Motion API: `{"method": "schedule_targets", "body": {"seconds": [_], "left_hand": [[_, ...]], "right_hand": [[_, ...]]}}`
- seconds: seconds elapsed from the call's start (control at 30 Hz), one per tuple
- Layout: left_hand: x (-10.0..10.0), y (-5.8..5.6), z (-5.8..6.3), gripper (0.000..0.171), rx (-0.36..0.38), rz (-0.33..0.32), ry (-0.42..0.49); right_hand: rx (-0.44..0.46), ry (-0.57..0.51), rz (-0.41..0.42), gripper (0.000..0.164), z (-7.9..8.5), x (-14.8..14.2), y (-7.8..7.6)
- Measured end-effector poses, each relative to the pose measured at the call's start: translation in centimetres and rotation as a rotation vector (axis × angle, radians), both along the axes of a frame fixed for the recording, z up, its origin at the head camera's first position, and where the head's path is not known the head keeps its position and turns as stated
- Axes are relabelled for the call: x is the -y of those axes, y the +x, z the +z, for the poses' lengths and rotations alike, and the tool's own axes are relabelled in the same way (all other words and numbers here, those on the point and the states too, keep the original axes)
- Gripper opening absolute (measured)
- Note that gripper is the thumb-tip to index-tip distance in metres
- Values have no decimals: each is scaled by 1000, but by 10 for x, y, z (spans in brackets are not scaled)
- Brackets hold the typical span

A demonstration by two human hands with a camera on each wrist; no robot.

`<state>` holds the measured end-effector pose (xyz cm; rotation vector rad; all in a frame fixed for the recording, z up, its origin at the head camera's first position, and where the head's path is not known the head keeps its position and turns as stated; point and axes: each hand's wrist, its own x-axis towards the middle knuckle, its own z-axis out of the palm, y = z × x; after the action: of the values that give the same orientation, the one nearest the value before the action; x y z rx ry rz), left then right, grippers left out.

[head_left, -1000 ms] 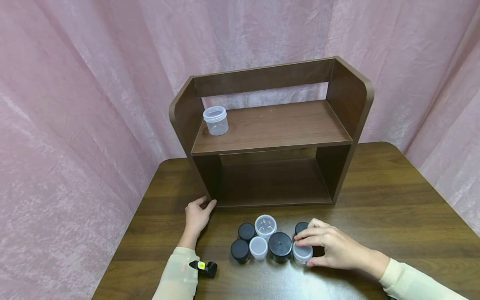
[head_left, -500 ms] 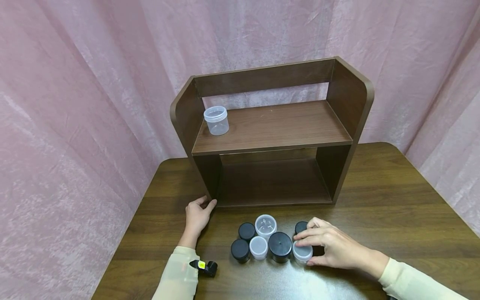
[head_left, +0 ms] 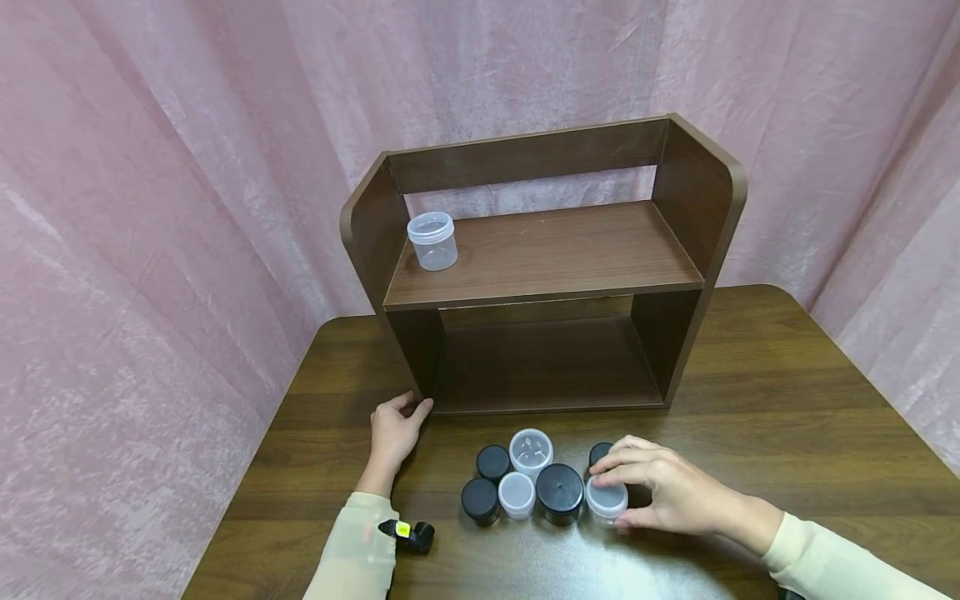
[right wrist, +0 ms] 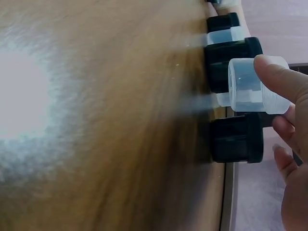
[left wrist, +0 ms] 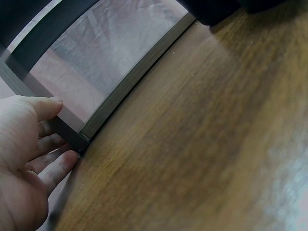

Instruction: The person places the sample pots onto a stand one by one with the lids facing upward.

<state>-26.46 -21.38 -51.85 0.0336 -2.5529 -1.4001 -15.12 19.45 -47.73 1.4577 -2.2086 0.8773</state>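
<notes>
My right hand (head_left: 667, 487) pinches a small clear jar with a frosted lid (head_left: 606, 497) between thumb and fingers. In the right wrist view this clear jar (right wrist: 248, 86) has its base raised above the base level of the black jars around it. Just behind it stands a small black-lidded jar (head_left: 599, 452), partly covered by my fingers. My left hand (head_left: 395, 432) holds the lower front corner of the brown two-tier shelf (head_left: 540, 410) at its left side panel. In the left wrist view, fingers of my left hand (left wrist: 29, 154) lie round that panel's edge.
Left of the held jar stand a large black jar (head_left: 560, 494), a large clear jar (head_left: 531, 451), a small clear jar (head_left: 517, 494) and two small black jars (head_left: 480, 500). Another clear jar (head_left: 432, 242) sits on the upper shelf's left end. Pink curtains (head_left: 225, 167) hang behind the table.
My right hand and the clear jar have shifted slightly, the jar rising a little and now apart from the large black jar. My left hand stays at the shelf corner.
</notes>
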Motion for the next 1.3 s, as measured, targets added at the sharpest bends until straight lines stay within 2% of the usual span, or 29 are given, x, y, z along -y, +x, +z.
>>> {"method": "schedule_targets", "body": {"seconds": [0.3,0.67,0.97,1.3], "left_hand": [[0,-1,0,55,10,9,-9],[1,0,-2,57,3,-6,-13],[1,0,-2,56,-5,2,-24],[0,0,1,53,-18,7,-22]], "right_hand": [[18,-29,-12,49,7,1,-2],[-20,-109,-12,47,17,3,-11],[74,-108,-25,45,28,6,-13],[15,-170,13,44,35,13,-20]]}}
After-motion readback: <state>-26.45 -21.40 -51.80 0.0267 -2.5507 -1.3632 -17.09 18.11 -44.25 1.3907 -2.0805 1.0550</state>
